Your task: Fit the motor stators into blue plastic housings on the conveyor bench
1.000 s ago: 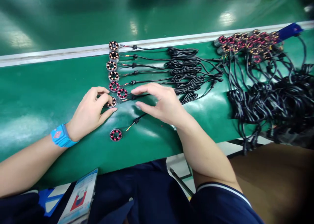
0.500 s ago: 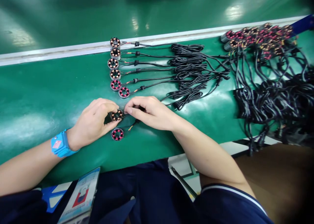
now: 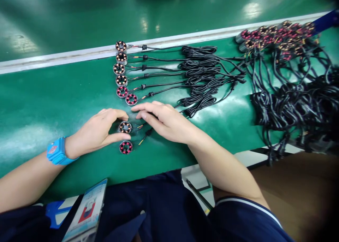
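Note:
A motor stator with copper windings (image 3: 125,127) lies on the green table, between the spread thumb and fingers of my left hand (image 3: 99,130). That hand is open and wears a blue wrist strap (image 3: 59,151). Just below lies a stator with red windings (image 3: 126,147), its coloured wires leading toward a black cable grommet (image 3: 149,131). My right hand (image 3: 166,122) hovers open over the wires and cables to the right, its fingers stretched out; its palm side is hidden. Above it lies another red-wound stator (image 3: 131,99).
Several stators (image 3: 121,80) stand in a column, their wires running right to bundled black cables (image 3: 201,72). A heap of stators (image 3: 278,40) and tangled cables (image 3: 293,104) fills the right side. A white strip (image 3: 79,53) crosses the table behind. A badge (image 3: 90,206) hangs at my front.
My left hand has let go of the copper-wound stator, which now lies flat on the table. My right hand has released the wires, its fingers now straightened.

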Demonstrator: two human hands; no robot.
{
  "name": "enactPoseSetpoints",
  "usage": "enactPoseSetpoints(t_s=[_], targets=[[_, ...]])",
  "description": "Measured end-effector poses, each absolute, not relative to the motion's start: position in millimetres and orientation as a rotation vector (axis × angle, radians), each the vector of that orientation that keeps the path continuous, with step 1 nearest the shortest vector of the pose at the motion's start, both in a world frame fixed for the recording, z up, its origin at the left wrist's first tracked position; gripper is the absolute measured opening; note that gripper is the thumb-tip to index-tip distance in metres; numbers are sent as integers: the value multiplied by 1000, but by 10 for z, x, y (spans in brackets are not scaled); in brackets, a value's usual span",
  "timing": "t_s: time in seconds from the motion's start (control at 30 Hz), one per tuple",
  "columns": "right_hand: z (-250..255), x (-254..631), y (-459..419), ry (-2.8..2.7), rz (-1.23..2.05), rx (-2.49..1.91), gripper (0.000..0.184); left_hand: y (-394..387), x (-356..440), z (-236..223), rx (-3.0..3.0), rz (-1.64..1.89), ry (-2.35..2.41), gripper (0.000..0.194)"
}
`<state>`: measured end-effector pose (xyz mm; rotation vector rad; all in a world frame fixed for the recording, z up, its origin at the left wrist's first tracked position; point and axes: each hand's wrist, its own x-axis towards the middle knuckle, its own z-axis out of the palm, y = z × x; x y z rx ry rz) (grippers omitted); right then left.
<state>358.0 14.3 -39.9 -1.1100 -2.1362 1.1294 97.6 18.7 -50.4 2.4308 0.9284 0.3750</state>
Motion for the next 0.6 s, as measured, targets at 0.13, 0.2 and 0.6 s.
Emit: enactPoseSetpoints(t_s=[0.13,0.2,0.6], targets=[[-300,3718,300,-2114,884,-1125,29,355,1066,-455,2501,370,1042,42],[-290,3756,408,-2187,805,-1111,27,429,1124,-473,2605,339,1099,41],[-538,3642,545,-2336,1045,-968,39,340,1145,-522,2764,376,1104,22]])
